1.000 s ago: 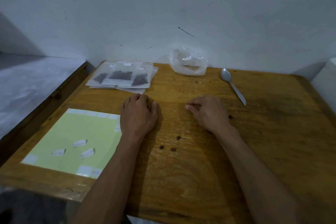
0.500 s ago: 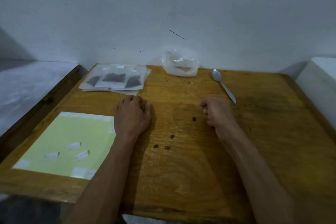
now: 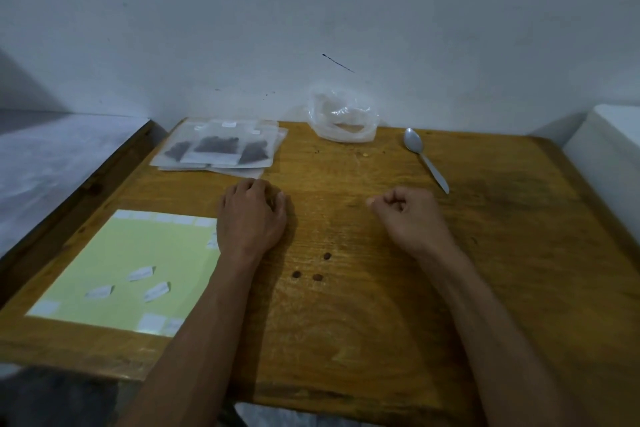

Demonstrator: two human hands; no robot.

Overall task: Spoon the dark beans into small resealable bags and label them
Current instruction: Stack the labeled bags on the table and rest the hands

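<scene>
**Beans loose on the table, both our hands resting**

Beans (image 3: 317,270) lie loose on the wooden table (image 3: 485,253), three dark ones in a small cluster between our forearms, nearer to us than either hand. More dark beans sit inside the small bags (image 3: 218,149), which are stacked flat at the far left of the table, close to the wall; white labels show near their top edges.

Our left hand (image 3: 251,215) rests palm down on the wood, just in front of the bag stack, its fingers loosely curled under and holding nothing that we can see. Its wrist edge overlaps the right side of the label sheet (image 3: 131,260), a pale yellow-green backing with white stickers along its borders and three loose white labels lying on its middle.

Our right hand (image 3: 405,215) is curled into a fist on the table, thumb tip pointing left. We cannot tell whether anything is pinched inside it.

Beyond the right hand, the spoon (image 3: 424,159) lies on the table with its bowl towards the wall and its handle pointing towards us, apart from our fingers. A crumpled clear plastic bag (image 3: 343,120) sits against the wall between the spoon and the stacked bags.
</scene>
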